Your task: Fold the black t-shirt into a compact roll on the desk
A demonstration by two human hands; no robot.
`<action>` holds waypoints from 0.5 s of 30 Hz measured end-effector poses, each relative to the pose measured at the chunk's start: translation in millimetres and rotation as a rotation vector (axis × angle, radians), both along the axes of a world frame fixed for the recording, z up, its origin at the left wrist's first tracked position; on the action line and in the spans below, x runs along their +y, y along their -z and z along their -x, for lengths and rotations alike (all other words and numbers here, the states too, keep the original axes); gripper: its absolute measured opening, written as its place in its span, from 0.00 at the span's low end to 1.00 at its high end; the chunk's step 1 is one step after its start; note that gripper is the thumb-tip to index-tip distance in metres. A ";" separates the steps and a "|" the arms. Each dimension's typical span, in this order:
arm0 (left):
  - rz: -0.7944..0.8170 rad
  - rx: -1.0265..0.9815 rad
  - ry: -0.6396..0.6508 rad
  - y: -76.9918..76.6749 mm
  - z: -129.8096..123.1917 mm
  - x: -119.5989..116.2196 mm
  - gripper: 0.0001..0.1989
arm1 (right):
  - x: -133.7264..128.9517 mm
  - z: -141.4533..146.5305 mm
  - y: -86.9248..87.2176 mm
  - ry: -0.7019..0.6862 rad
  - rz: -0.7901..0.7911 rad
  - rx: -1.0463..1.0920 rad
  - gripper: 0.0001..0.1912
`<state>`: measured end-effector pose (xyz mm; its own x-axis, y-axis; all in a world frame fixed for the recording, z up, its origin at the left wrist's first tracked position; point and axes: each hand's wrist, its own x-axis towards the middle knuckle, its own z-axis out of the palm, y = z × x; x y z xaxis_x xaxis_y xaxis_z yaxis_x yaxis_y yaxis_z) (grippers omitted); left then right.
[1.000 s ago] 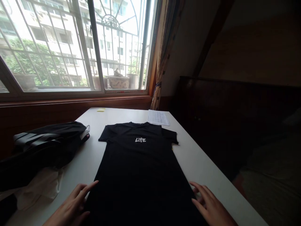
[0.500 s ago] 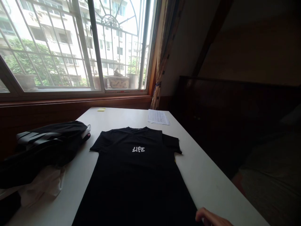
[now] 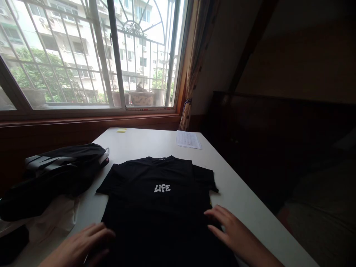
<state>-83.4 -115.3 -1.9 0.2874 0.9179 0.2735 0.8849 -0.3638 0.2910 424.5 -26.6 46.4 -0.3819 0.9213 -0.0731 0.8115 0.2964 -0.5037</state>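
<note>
A black T-shirt (image 3: 158, 207) lies spread on the white table, its collar at the far end and a white printed word across the chest. My left hand (image 3: 86, 241) is over the shirt's left edge, fingers and thumb apart and slightly blurred. Above the opposite edge, below the short sleeve, is my right hand (image 3: 226, 226), its thumb and fingers spread with nothing between them. Whether either hand touches the cloth, I cannot tell. The bottom of the shirt runs out of view.
A heap of black and white clothes (image 3: 63, 174) sits on the left of the white table (image 3: 144, 142). Printed papers (image 3: 188, 139) and a yellow sticky note (image 3: 121, 130) lie at the far end. Beyond are a barred window (image 3: 139, 63) and a tied curtain (image 3: 191, 74).
My left hand has come into view from below. My right hand has moved up and left along the shirt's side. The T-shirt has shifted a little nearer to me.
</note>
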 end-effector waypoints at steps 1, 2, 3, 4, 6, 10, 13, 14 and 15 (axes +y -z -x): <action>0.040 0.014 0.041 -5.5 -8.3 14.3 0.15 | 7.5 10.8 4.2 -0.017 -0.055 -0.001 0.19; 0.037 0.023 0.052 -9.3 -15.8 29.3 0.15 | 14.3 21.4 7.4 -0.029 -0.098 -0.011 0.21; 0.006 0.037 0.041 -11.1 -21.7 43.9 0.15 | 20.0 31.3 9.7 -0.036 -0.131 -0.027 0.21; -0.030 0.065 0.030 -10.8 -25.4 57.1 0.16 | 24.6 39.8 11.0 -0.036 -0.153 -0.048 0.20; -0.092 0.118 -0.009 -5.1 -26.2 75.9 0.16 | 29.5 51.7 11.7 -0.036 -0.173 -0.080 0.14; -0.140 0.164 -0.037 11.5 -12.1 75.8 0.14 | 23.1 53.2 10.4 -0.058 -0.125 -0.045 0.07; -0.142 0.140 -0.026 14.3 -2.0 56.4 0.16 | 10.8 43.4 7.5 -0.084 -0.015 0.023 0.06; -0.134 0.132 -0.018 12.6 0.1 50.5 0.16 | 7.4 39.8 5.6 -0.097 0.030 0.044 0.06; -0.119 0.126 -0.008 9.8 1.6 46.2 0.16 | 5.2 36.3 3.3 -0.112 0.074 0.060 0.06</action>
